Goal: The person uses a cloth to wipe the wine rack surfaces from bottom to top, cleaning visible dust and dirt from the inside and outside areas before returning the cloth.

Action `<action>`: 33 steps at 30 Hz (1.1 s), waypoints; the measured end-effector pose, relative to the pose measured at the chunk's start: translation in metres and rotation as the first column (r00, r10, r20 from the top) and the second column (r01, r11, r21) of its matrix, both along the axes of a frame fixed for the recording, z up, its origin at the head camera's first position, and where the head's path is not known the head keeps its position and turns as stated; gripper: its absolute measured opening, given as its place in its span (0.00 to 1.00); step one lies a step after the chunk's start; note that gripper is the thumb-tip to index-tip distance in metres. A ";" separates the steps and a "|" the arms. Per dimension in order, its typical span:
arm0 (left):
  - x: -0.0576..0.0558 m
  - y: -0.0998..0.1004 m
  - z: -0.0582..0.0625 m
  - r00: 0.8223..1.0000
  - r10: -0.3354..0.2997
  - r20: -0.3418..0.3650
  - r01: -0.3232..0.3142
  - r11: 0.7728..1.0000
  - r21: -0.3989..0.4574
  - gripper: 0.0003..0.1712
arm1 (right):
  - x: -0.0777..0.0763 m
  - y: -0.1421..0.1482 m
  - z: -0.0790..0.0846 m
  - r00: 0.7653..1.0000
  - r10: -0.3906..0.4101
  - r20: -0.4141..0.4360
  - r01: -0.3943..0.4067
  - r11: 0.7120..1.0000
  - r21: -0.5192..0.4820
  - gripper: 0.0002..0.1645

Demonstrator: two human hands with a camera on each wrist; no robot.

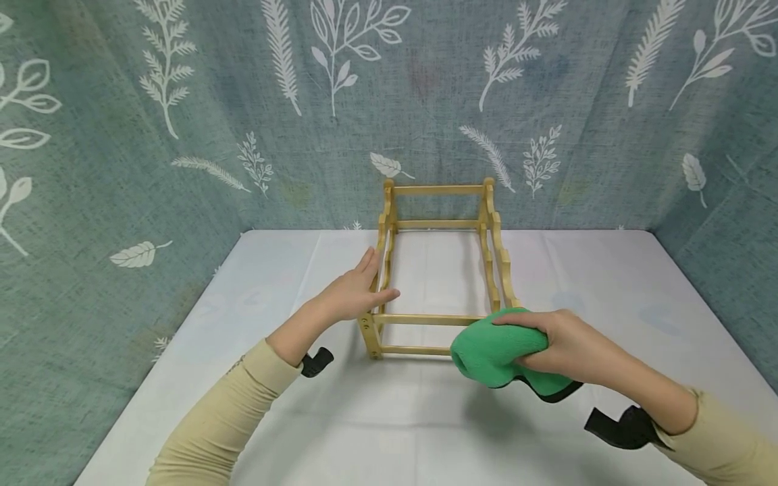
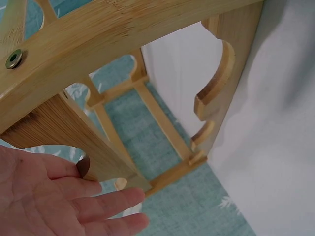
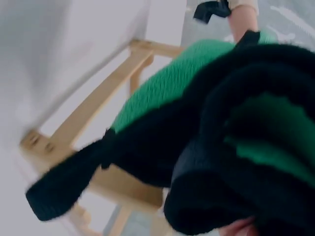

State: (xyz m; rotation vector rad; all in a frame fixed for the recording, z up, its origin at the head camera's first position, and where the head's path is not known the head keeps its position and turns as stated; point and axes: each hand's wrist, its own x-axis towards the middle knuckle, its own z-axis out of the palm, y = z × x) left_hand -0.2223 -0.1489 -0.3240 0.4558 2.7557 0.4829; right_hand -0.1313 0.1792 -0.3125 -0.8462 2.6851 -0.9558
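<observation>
A light wooden rack (image 1: 430, 319) with scalloped side rails and crossbars stands on the white surface. My left hand (image 1: 352, 291) rests at its left side near the front corner, thumb over the rail. In the left wrist view, this hand (image 2: 54, 196) lies palm up to the camera with fingers extended along a notched side piece (image 2: 93, 132). My right hand (image 1: 568, 345) grips a folded green cloth (image 1: 495, 347) with black edging, which overlaps the rack's front right corner. In the right wrist view, the cloth (image 3: 162, 88) and its black trim cover most of that hand.
A blue-green fabric (image 1: 419, 88) with white leaf prints hangs behind the rack and along both sides. White cloth (image 1: 608, 297) covers the table. Black straps (image 1: 626, 428) hang loose at both wrists.
</observation>
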 end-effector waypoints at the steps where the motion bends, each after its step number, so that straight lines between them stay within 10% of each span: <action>1: 0.000 0.000 0.000 1.000 -0.001 0.001 0.001 1.000 0.000 0.53 | 0.000 -0.006 -0.001 0.999 -0.011 -0.039 0.012 1.000 0.005 0.31; 9: 0.001 0.000 0.001 1.000 0.003 0.016 -0.003 1.000 0.023 0.53 | 0.000 -0.050 -0.015 0.933 0.008 -0.361 0.032 0.994 0.103 0.29; 19: 0.002 -0.002 -0.002 1.000 -0.001 0.021 -0.001 0.997 0.074 0.50 | -0.010 -0.103 -0.027 0.884 0.050 -0.464 0.019 0.990 0.142 0.32; 28: 0.001 -0.004 -0.004 1.000 -0.024 -0.013 0.026 0.994 0.105 0.41 | -0.025 -0.145 -0.035 0.714 0.096 -0.693 -0.037 0.994 0.099 0.29; 33: 0.001 -0.003 -0.004 0.999 -0.035 -0.018 0.037 0.994 0.102 0.40 | -0.031 -0.151 -0.036 0.687 0.097 -0.720 -0.065 0.995 0.072 0.27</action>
